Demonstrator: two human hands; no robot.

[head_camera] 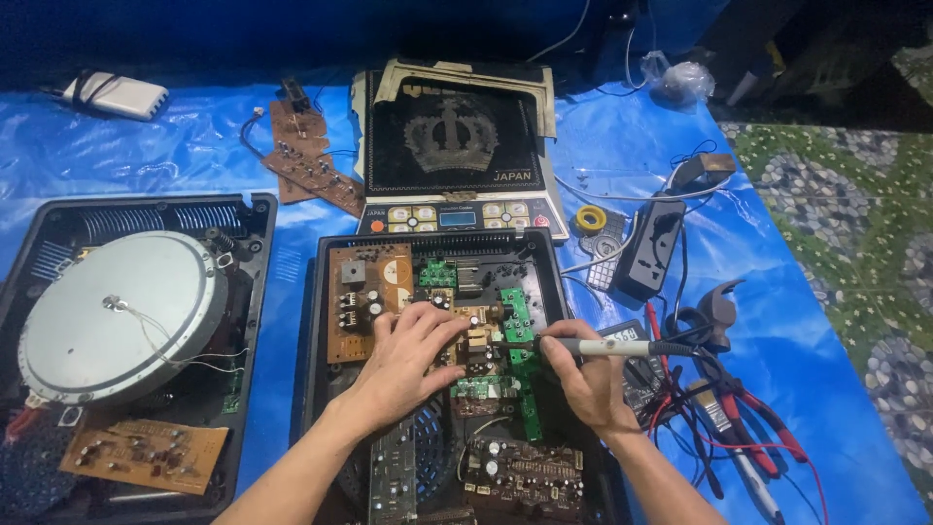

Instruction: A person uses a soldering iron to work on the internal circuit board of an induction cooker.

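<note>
Left hand [408, 355] flat on brown circuit board [367, 301], fingers spread wide, right hand [583, 374] fingers holding soldering iron [607, 346], tip at green board [518, 326], open black cooker housing [316, 321].

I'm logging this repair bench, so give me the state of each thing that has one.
Left hand: flat on the boards, holding nothing.
Right hand: gripping the soldering iron, tip on the green board.
Middle cooker case: open, circuit boards exposed.
Left cooker case: open, round coil plate showing.
Glass top panel: taken off, lying flat behind.
Cutters: jaws open.
</note>
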